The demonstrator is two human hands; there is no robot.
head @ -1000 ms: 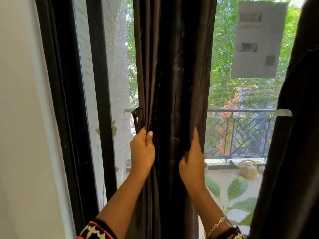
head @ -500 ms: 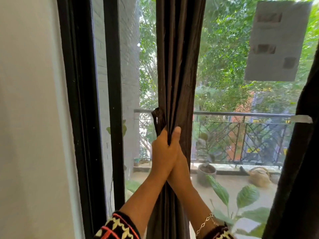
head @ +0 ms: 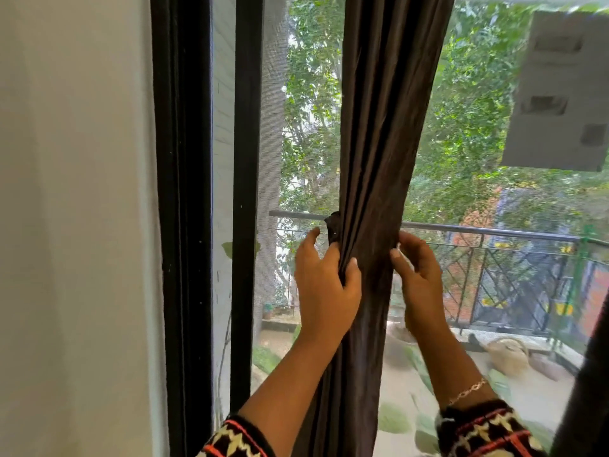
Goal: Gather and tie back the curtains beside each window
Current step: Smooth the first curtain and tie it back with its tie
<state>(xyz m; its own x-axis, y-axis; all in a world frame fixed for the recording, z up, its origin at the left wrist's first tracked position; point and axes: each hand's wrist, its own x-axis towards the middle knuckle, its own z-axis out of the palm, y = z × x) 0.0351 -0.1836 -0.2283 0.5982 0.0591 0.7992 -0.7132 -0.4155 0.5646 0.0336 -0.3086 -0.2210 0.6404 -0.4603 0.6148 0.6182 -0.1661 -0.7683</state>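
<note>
The fingers (head: 342,258) of the left hand (head: 324,288) are curled round the left edge of the gathered curtain (head: 379,166), thumb in front and the others behind, pinching its folds into a narrow waist. The right hand (head: 420,275) is at the same height on the opposite edge; its fingers (head: 400,255) are bent and partly parted, touching the cloth, though whether they grip it or only press cannot be told. Just above the left thumb, at the curtain's left edge, a small dark loop of fabric (head: 333,227) stands out; it is probably the tie-back, yet its far end is hidden.

The curtain hangs as one long bundle, its long axis nearly vertical and leaning slightly right toward the top, fanning wider above the hands and falling straight below them between the two forearms. The loop lies on the left-hand side, touching the bundle, so the left hand is the nearer to it; the right hand is across the full width of the bundle.

Judged from this, the coming move is to carry the tie across the front or back of the bundle, horizontally, at right angles to the folds, while one hand keeps the waist pinched.

Behind the cloth are the window screen (head: 296,143) and, to the left, the black window frame (head: 184,192). A second dark curtain (head: 593,374) shows at the lower right edge, well apart.
</note>
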